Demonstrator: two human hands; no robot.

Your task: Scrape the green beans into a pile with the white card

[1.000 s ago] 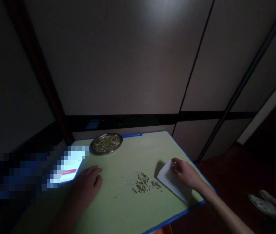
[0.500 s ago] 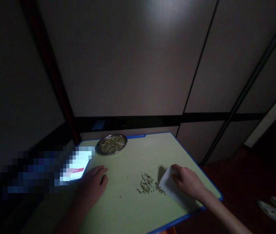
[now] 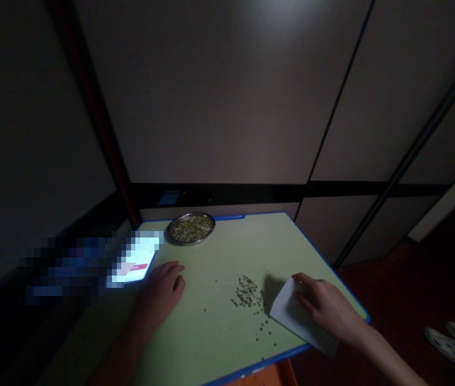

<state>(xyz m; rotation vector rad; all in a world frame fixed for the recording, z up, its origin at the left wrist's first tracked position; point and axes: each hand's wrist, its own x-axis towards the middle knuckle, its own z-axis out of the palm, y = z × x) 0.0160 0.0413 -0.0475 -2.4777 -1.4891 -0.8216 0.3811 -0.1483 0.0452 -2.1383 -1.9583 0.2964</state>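
My right hand [image 3: 322, 306] pinches a sheet of white paper or thin card [image 3: 287, 310], held tilted over the right part of the light green tabletop [image 3: 211, 343]. Just left of the sheet lies a loose pile of small green beans or seeds [image 3: 247, 293]. A few stray ones trail from it towards the front edge. My left hand [image 3: 162, 287] rests on the left side of the table, thumb apart from the fingers and nothing visible in it. At the back left stands a round metal plate [image 3: 192, 229] spread with similar greenish and pale bits.
A lit screen [image 3: 137, 260], partly pixelated, is beside my left hand. Under the front edge shows an orange container [image 3: 270, 377]. Cabinet panels [image 3: 219, 107] rise behind the table. Pale shoes [image 3: 453, 343] lie on the dark red floor at right.
The paper has moved away from the pile, towards the front edge. Several beans now lie scattered between pile and edge. More of the orange container shows. My left hand stays resting.
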